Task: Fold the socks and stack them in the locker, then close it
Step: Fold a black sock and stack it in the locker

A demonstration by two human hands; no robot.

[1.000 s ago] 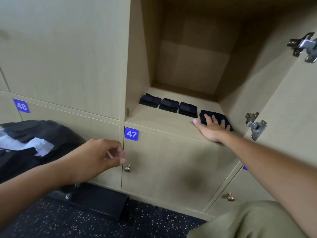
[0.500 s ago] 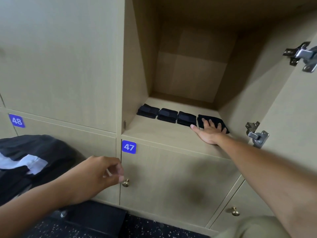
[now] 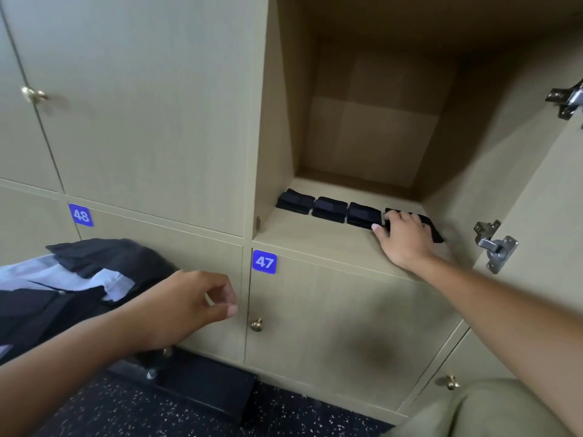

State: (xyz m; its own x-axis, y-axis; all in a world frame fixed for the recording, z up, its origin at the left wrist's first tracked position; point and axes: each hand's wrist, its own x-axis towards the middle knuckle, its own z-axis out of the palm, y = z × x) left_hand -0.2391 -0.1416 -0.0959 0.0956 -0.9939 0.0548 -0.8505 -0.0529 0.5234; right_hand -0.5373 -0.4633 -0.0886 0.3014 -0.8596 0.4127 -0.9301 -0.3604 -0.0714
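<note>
The open locker (image 3: pixel 310 236) above label 47 (image 3: pixel 264 262) holds a row of folded black socks on its floor: the left one (image 3: pixel 295 201), the middle one (image 3: pixel 329 209) and a third (image 3: pixel 362 215). A fourth black sock (image 3: pixel 434 234) lies at the right end, mostly covered by my right hand (image 3: pixel 403 241), whose fingers rest on top of it with the thumb at its left edge. My left hand (image 3: pixel 183 304) hangs in the air in front of the lower doors, fingers loosely curled, holding nothing.
The locker's door (image 3: pixel 545 190) stands open at the right, with metal hinges (image 3: pixel 495 244) on it. A dark bag with black and white clothing (image 3: pixel 79 279) sits at the left. Brass knobs (image 3: pixel 256 324) stick out of the lower doors. Speckled floor lies below.
The view has shifted slightly. My right hand stays on the fourth sock, its fingers now a little more bent. My left hand has kept about the same place.
</note>
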